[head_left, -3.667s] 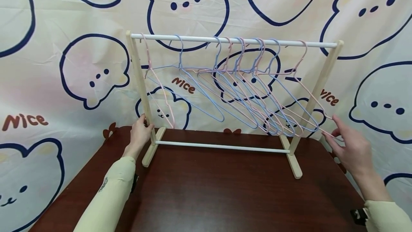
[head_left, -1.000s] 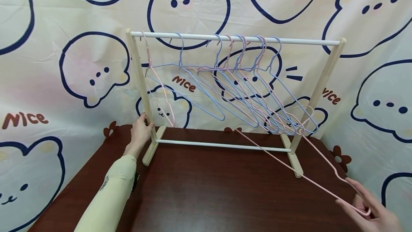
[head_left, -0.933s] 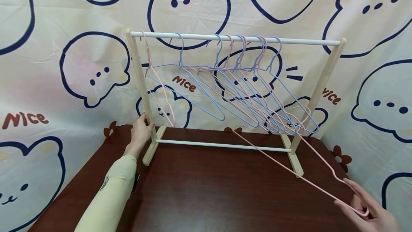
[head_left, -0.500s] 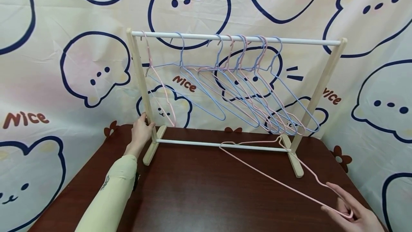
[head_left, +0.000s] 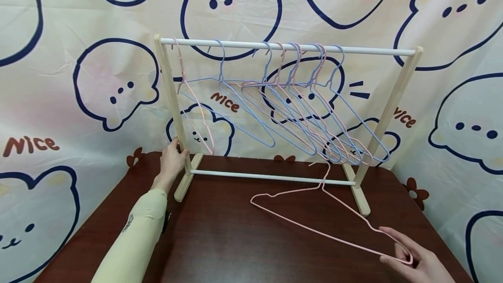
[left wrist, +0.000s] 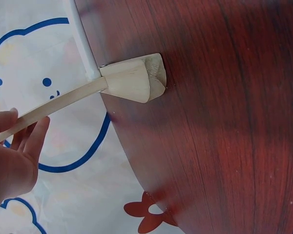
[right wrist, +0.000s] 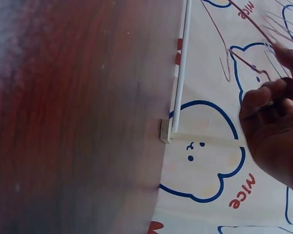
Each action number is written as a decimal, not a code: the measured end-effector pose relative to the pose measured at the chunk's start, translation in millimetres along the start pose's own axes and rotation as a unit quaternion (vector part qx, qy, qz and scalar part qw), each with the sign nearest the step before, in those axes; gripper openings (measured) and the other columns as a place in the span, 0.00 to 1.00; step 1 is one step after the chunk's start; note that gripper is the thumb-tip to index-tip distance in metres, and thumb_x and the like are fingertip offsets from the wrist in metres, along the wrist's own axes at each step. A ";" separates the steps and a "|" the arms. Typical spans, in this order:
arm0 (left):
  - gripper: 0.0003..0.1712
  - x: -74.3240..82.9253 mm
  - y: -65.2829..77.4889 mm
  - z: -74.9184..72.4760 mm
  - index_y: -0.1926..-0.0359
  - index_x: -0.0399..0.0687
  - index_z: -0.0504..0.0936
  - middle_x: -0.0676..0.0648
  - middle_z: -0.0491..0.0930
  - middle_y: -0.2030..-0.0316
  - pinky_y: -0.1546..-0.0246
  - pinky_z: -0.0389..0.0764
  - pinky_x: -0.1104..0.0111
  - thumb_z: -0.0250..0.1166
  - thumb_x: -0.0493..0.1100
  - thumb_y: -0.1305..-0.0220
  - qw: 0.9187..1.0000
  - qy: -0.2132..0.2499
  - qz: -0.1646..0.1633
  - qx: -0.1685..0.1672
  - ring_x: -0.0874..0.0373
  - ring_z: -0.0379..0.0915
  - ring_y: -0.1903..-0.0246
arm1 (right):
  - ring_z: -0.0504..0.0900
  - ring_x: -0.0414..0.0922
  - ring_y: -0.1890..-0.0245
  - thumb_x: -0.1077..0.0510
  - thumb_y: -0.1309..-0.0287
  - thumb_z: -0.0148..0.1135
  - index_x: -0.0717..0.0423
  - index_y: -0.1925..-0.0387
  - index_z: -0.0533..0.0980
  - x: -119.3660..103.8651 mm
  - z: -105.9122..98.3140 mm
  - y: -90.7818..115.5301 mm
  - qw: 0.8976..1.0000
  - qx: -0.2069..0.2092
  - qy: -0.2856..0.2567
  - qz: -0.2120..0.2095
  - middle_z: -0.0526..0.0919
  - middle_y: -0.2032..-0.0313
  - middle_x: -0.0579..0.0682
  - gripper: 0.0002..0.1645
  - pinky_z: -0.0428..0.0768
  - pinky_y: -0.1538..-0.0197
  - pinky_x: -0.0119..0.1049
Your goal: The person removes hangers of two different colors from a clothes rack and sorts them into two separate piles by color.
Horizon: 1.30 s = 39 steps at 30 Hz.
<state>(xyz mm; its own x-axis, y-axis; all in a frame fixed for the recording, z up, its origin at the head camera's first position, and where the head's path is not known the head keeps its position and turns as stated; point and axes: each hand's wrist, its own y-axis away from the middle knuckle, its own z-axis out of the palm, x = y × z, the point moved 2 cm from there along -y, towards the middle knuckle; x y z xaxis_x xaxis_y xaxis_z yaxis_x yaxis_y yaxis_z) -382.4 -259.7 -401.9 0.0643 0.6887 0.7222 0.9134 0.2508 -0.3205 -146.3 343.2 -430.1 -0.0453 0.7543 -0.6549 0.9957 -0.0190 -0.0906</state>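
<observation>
"Head view: gripping what with right hand (head_left: 422, 262)?"
"Pinching one pink hanger (head_left: 320, 232) by its corner, over table (head_left: 235, 248)."
"And with left hand (head_left: 172, 161)?"
"Holding rack's left post (head_left: 170, 86), well apart."

Near the counter's (head_left: 251, 243) left edge, a pale yellow-green sleeve (head_left: 127, 246), lightly creased near the cuff, leaves the left hand (head_left: 170, 163) bare; it bears a small dark mark (head_left: 128, 223), with something black (head_left: 166, 222) showing alongside
</observation>
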 end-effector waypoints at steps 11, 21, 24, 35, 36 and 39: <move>0.23 2.1 0.8 0.1 0.37 0.38 0.69 0.30 0.78 0.51 0.51 0.77 0.43 0.59 0.37 0.30 1.000 -0.005 -0.001 -0.005 0.33 0.79 0.54 | 0.72 0.41 0.73 0.52 0.40 0.68 0.65 0.36 0.64 21.7 -2.5 -21.5 0.978 -0.193 -0.079 0.027 0.73 0.69 0.50 0.38 0.70 0.73 0.32; 0.21 2.4 0.6 -0.4 0.38 0.38 0.70 0.30 0.78 0.51 0.52 0.78 0.44 0.58 0.37 0.30 1.000 -0.005 -0.001 -0.004 0.34 0.79 0.54 | 0.73 0.40 0.65 0.55 0.37 0.65 0.65 0.40 0.67 38.8 1.4 -36.9 0.958 -0.271 -0.093 -0.019 0.76 0.60 0.53 0.29 0.67 0.67 0.30; 0.21 2.5 0.6 -0.9 0.38 0.38 0.70 0.30 0.78 0.51 0.51 0.77 0.43 0.59 0.37 0.30 1.000 -0.004 0.000 -0.004 0.34 0.79 0.53 | 0.73 0.40 0.62 0.57 0.37 0.65 0.64 0.42 0.67 42.2 3.8 -40.6 0.950 -0.290 -0.108 -0.034 0.74 0.59 0.53 0.27 0.67 0.66 0.30; 0.22 1.0 0.6 -1.6 0.37 0.39 0.69 0.31 0.78 0.51 0.52 0.78 0.44 0.58 0.39 0.29 1.000 -0.010 0.002 -0.007 0.35 0.79 0.54 | 0.71 0.41 0.62 0.58 0.39 0.66 0.59 0.44 0.70 46.0 13.7 -45.6 0.939 -0.315 -0.097 -0.097 0.73 0.62 0.50 0.24 0.64 0.68 0.32; 0.22 1.5 1.0 -1.8 0.37 0.39 0.69 0.31 0.78 0.51 0.53 0.78 0.44 0.57 0.39 0.29 1.000 -0.011 0.003 -0.007 0.34 0.79 0.54 | 0.70 0.41 0.62 0.57 0.39 0.67 0.59 0.44 0.70 46.3 14.5 -45.8 0.940 -0.313 -0.092 -0.098 0.73 0.62 0.50 0.24 0.63 0.68 0.32; 0.22 1.9 1.1 -2.0 0.37 0.38 0.69 0.30 0.78 0.51 0.55 0.78 0.44 0.57 0.39 0.29 1.000 -0.012 0.007 -0.006 0.34 0.79 0.54 | 0.69 0.39 0.64 0.55 0.39 0.68 0.57 0.44 0.70 48.3 16.3 -46.6 0.946 -0.296 -0.056 -0.118 0.73 0.62 0.46 0.26 0.61 0.68 0.31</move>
<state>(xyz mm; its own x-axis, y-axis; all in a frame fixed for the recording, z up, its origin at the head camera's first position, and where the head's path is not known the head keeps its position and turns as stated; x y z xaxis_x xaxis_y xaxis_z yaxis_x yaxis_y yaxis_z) -380.5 -259.5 -399.7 0.0674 0.7077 0.7033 0.9172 0.2334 -0.3228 -196.3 369.7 -469.8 -0.2482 0.6172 -0.7466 0.8262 0.5373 0.1695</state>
